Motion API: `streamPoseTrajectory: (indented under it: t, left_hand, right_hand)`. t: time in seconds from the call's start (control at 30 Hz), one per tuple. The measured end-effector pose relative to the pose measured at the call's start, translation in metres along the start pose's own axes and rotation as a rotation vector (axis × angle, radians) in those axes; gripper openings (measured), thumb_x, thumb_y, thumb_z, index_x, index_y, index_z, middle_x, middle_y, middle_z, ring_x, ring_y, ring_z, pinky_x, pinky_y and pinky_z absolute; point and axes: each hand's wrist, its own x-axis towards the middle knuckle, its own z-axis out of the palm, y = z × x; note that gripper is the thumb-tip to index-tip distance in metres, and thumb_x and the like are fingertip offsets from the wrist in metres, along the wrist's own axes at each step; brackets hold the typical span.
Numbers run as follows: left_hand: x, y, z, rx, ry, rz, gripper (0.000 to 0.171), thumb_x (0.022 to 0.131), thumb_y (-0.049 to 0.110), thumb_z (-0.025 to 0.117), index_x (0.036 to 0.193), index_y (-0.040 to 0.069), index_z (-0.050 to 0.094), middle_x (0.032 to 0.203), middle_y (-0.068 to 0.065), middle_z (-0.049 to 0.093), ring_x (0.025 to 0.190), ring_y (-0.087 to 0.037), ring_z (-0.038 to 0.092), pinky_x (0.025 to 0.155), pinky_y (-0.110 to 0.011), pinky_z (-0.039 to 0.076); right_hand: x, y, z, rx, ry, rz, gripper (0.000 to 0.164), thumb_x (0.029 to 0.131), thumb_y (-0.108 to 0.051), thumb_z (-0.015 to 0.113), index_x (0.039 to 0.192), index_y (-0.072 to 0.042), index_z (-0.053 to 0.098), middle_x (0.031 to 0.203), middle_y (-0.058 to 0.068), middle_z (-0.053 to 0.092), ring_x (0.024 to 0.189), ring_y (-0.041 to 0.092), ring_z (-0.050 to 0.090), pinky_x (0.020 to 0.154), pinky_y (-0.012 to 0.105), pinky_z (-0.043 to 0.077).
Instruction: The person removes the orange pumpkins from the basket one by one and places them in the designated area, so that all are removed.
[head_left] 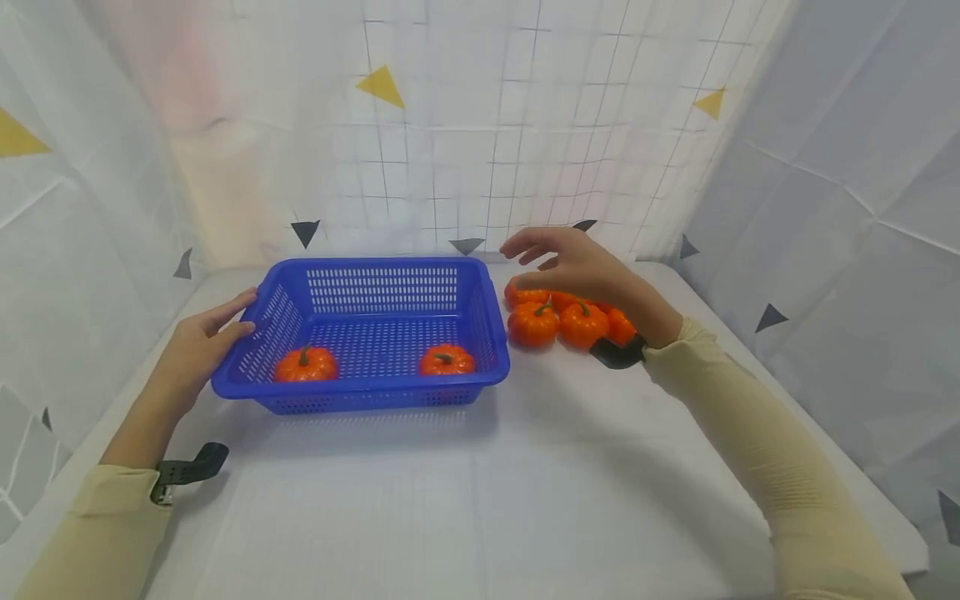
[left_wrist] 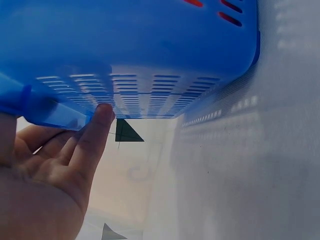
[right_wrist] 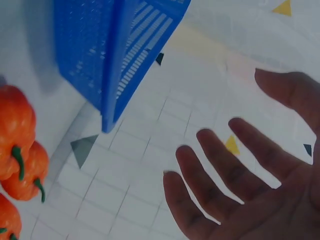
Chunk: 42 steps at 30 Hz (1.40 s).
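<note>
A blue plastic basket (head_left: 360,386) with slotted walls sits on the white table, holding a small orange pumpkin (head_left: 306,365) at its front left and another pumpkin (head_left: 447,361) at its front right. My left hand (head_left: 193,346) grips the basket's left rim; in the left wrist view its fingers (left_wrist: 95,142) reach up beneath the rim against the outer wall. Right of the basket, several orange pumpkins (head_left: 533,325) stand in a cluster. Above them hovers my right hand (head_left: 581,265), fingers spread and loosely bent, holding nothing in the right wrist view. Part of the cluster is hidden behind that hand and wrist.
White sheeting (head_left: 450,150) with grid lines and triangle patches hangs behind the table, and grey-white sheets hang on both sides. The white table (head_left: 360,500) extends in front of the basket. A black strap (head_left: 187,468) circles the left wrist.
</note>
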Motion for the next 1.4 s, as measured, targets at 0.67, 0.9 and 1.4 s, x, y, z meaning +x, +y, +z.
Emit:
streamPoseTrajectory:
  t: [0.67,0.9,1.4]
  left_hand:
    - [0.001,0.001,0.001,0.017,0.000,-0.006,0.064,0.109,0.045,0.051,0.164,0.021,0.030,0.168,-0.015,0.026,0.149,-0.050,0.027,0.110,-0.070,0.031]
    - [0.001,0.002,0.001,0.007,-0.003,-0.011,0.064,0.109,0.043,0.051,0.164,0.020,0.029,0.168,-0.015,0.025,0.149,-0.050,0.026,0.110,-0.071,0.030]
    - [0.002,0.001,0.000,0.003,-0.006,0.005,0.063,0.110,0.041,0.051,0.164,0.018,0.030,0.168,-0.016,0.025,0.151,-0.049,0.023,0.112,-0.071,0.027]
  right_hand:
    - [0.063,-0.016,0.038,0.130,-0.569,-0.165,0.052,0.095,-0.006,0.074,0.145,-0.007,0.060,0.141,0.003,0.061,0.126,0.023,0.061,0.100,0.037,0.055]
    - [0.085,-0.032,0.054,0.153,-0.628,-0.252,0.053,0.095,-0.001,0.071,0.147,-0.005,0.058,0.144,0.003,0.060,0.127,0.025,0.061,0.098,0.037,0.056]
    - [0.125,-0.054,0.103,0.255,-0.688,-0.281,0.058,0.095,-0.002,0.073,0.150,-0.004,0.053,0.147,0.004,0.058,0.129,0.022,0.058,0.099,0.036,0.055]
